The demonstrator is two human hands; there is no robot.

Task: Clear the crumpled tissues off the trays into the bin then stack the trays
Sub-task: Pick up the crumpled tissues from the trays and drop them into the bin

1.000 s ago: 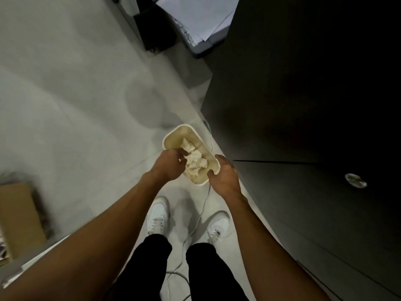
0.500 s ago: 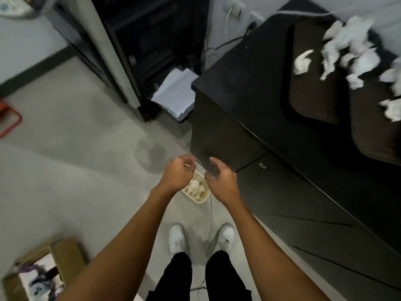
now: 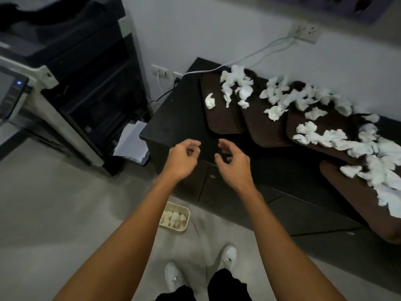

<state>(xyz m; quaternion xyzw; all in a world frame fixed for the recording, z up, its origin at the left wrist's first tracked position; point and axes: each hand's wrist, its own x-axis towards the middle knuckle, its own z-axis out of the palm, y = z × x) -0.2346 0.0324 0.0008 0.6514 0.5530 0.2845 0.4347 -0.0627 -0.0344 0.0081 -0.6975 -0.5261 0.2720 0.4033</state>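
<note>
We've got both hands raised in front of the dark table [image 3: 178, 118], left hand [image 3: 181, 158] and right hand [image 3: 234, 164] loosely curled, holding nothing. On the table, the crumpled tissues [image 3: 325, 137] lie heaped across the brown trays [image 3: 225, 120] set in a row. Down on the floor by our feet, the bin [image 3: 173, 228] has tissues inside.

Tissues [image 3: 321, 137] on trays [image 3: 223, 118] atop cabinet [image 3: 178, 118]; bin [image 3: 174, 217] on floor below, printer [image 3: 71, 83] left.

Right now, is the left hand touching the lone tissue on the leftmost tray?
Apart. Head view: dark cabinet top and bare leftmost tray lie between the left hand and the lone tissue.
</note>
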